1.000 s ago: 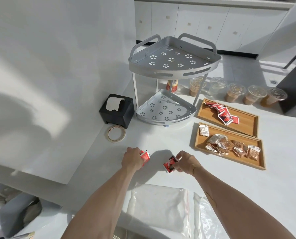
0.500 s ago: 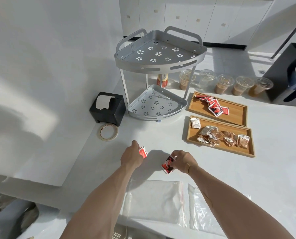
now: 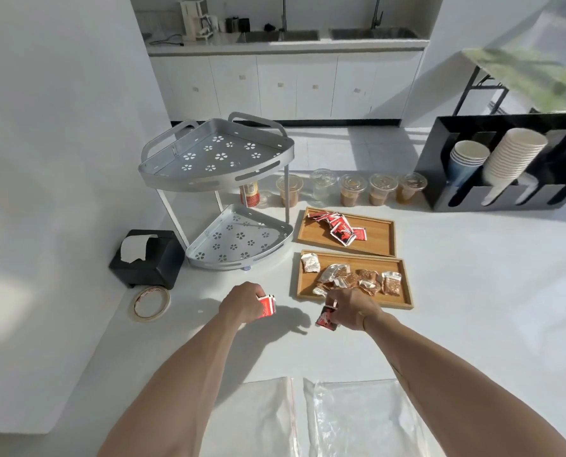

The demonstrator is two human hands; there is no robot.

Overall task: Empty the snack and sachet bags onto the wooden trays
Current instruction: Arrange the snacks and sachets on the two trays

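**Both hands full of red sachets over the white counter**

The left hand [image 3: 243, 303] grips a small stack of red sachets [image 3: 267, 306], fingers curled round them, just above the counter [image 3: 472, 324]. The right hand [image 3: 347, 308] pinches a red-and-black sachet [image 3: 326, 318] by its top edge, right at the near rim of the closer wooden tray [image 3: 403, 285], and the hand overlaps that tray's near left corner from this view.

That closer tray carries brown snack packets [image 3: 357, 280] in a loose heap. Behind it, almost touching, the far tray [image 3: 378, 237] holds a pile of red sachets [image 3: 339, 224] toward its left end.

Near the bottom edge, two clear plastic bags [image 3: 357, 420] lie flat side by side between the forearms.

Around the action: a silver two-tier corner rack [image 3: 222, 179] stands just left of the trays. A black tissue box [image 3: 148, 258] sits left of the rack, a roll of tape [image 3: 149, 304] lying in front of it. Behind the trays runs a row of lidded plastic cups [image 3: 352, 189], and at far right a black holder [image 3: 505, 166] is stacked with paper cups.
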